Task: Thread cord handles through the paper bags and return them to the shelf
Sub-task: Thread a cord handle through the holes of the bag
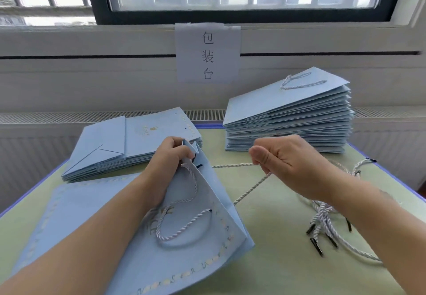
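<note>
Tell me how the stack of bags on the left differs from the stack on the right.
The left stack is low, just a few bags; the right stack is much taller. The right stack's top bag has a cord handle lying on it; the left stack's top bag shows none. The left stack lies fairly level, while the right stack's top bags slope down toward the left. Both are flat light-blue paper bags on the green table.

The left hand (pixel 171 156) hides the paper bag's (pixel 196 237) top edge, the right forearm covers part of the loose cords (pixel 322 221) at four o'clock, and the bottom edge crops the bag.
</note>
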`<state>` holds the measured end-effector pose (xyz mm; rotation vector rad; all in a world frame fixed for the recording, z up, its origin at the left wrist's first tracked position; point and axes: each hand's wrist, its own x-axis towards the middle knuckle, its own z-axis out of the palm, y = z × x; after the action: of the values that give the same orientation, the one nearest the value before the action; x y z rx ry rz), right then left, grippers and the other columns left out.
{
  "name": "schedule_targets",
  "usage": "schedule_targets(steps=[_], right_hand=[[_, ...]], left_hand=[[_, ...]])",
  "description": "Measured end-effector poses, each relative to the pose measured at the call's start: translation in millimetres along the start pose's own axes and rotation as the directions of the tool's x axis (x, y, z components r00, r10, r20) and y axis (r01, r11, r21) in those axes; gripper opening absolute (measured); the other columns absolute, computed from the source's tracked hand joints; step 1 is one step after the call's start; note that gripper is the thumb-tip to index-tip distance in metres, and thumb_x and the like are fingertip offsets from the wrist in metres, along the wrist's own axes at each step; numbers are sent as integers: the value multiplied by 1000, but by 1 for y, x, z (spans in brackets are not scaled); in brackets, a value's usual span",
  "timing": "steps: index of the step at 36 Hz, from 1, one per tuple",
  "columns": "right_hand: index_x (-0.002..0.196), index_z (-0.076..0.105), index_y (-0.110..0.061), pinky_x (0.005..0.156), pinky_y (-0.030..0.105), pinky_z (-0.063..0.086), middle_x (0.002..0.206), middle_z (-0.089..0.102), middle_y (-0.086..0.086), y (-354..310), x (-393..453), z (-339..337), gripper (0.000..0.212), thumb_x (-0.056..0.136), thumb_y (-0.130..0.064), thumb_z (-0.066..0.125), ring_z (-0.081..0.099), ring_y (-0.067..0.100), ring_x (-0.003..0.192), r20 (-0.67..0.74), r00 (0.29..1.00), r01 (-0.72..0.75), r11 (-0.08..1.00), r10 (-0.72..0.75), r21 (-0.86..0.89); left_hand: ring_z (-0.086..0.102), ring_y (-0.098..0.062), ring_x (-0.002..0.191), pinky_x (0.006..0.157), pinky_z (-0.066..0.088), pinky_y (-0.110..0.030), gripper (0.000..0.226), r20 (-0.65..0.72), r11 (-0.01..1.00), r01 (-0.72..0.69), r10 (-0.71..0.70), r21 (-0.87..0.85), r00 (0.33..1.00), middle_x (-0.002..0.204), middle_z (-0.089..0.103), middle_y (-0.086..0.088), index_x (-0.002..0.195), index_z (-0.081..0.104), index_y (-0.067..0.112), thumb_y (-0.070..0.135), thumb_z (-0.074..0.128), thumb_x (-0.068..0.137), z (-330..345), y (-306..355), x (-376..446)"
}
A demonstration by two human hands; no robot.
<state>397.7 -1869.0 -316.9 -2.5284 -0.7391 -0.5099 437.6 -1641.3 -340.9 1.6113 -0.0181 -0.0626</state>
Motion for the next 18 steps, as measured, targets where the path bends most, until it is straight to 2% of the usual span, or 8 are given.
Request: schedule_targets(steps=[3,5,8,11,12,14,16,18], right_hand=[[84,62,-18,67,36,49,72,62,-6,-4,-1,12,74,78,-74,14,56,8,68,61,995,-84,994,80,68],[92,64,-19,75,35,49,82,65,-7,-9,-2,20,77,75,-75,13,58,9,78,101,989,-118,987,107,110],[97,64,-15,83,33,47,91,65,-5,-12,-1,26,83,73,-75,11,59,10,88,139,980,-160,977,140,141],[94,65,-20,69,12,42,87,62,-13,-14,1,25,70,90,-72,18,54,-9,73,145,966,-255,892,216,374],[93,66,-17,66,10,39,86,63,-10,-15,3,24,67,91,-67,20,52,-8,67,164,954,-299,818,250,491],[94,67,-13,70,18,41,86,66,-3,-17,5,20,70,84,-62,18,54,4,73,243,920,-388,634,307,669],[101,67,-10,77,30,44,91,69,4,-16,6,16,75,85,-64,17,61,17,82,371,879,-454,287,299,844],[104,72,-11,78,34,51,100,71,9,-19,5,15,66,92,-58,28,68,23,88,467,845,-476,-31,262,879]], left_hand=[[43,-18,69,69,37,-32,17,43,990,-26,21,137,999,78,46,-4,87,54,21,33,58,76,2,1,1],[45,-14,73,67,36,-29,5,83,979,-86,72,184,994,81,48,0,90,53,24,25,58,89,3,1,3],[51,-13,84,71,41,-20,16,110,963,-170,149,212,983,95,53,-3,105,57,22,9,56,95,3,4,8],[52,-10,69,57,42,-8,20,119,951,-231,210,206,970,82,50,-3,105,61,16,1,60,92,0,22,7],[51,-9,65,53,41,-8,18,114,950,-232,213,208,971,77,50,-1,100,62,17,1,62,90,-2,30,7],[52,-9,61,47,42,-11,14,62,953,-226,218,202,974,73,53,1,89,62,19,6,66,89,-7,46,9],[51,-10,54,44,42,-15,15,-27,962,-211,219,175,975,70,55,2,81,59,19,12,69,88,-12,62,10],[49,-12,53,48,41,-22,20,-96,972,-184,199,147,975,68,53,3,77,54,19,20,69,89,-18,74,10]])
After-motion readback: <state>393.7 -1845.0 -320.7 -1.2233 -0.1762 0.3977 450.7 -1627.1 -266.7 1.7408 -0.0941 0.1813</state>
